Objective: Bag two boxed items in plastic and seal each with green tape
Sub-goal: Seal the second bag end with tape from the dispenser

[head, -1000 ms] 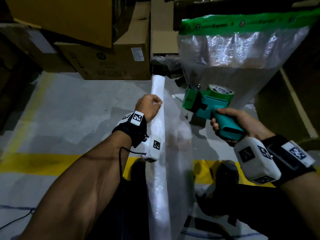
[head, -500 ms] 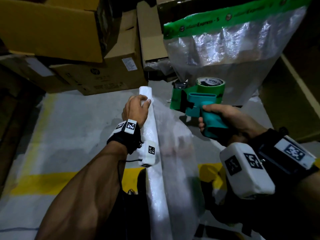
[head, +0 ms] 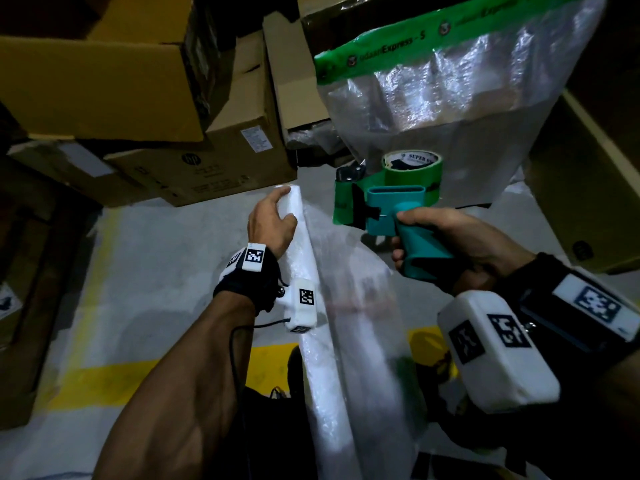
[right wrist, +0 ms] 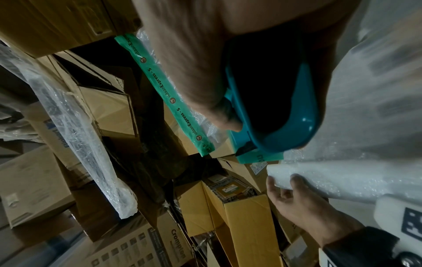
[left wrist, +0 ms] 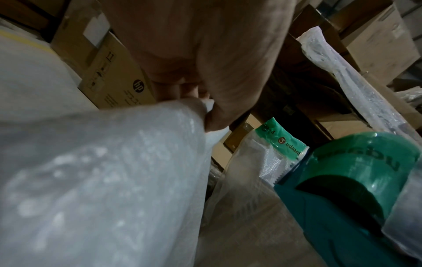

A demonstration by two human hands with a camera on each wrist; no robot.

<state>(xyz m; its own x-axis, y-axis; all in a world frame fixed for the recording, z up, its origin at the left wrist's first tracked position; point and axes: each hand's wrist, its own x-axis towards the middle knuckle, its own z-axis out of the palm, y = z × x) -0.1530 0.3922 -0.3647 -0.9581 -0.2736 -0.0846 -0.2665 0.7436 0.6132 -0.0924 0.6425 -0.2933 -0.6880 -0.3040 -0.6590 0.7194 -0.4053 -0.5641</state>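
Note:
A box wrapped in clear bubble plastic stands in front of me, its white folded plastic edge (head: 311,306) running away from me. My left hand (head: 273,220) holds the far end of that fold, thumb on one side and fingers on the other, as the left wrist view shows at the fold (left wrist: 102,180). My right hand (head: 460,244) grips the handle of a teal tape dispenser (head: 391,209) loaded with a green tape roll (head: 414,171), held just right of the fold and not touching it. Behind stands a second bagged item (head: 450,109) closed with a green tape strip (head: 398,50).
Stacked cardboard boxes (head: 214,168) crowd the back and left, with more cartons (right wrist: 239,225) seen in the right wrist view. Another carton (head: 588,188) stands at the right. The grey floor (head: 156,271) with a yellow line (head: 114,379) lies open on the left.
My left hand has slid along the fold to its far end and its fingers have loosened from a fist. The dispenser has stayed just right of the fold in my right hand.

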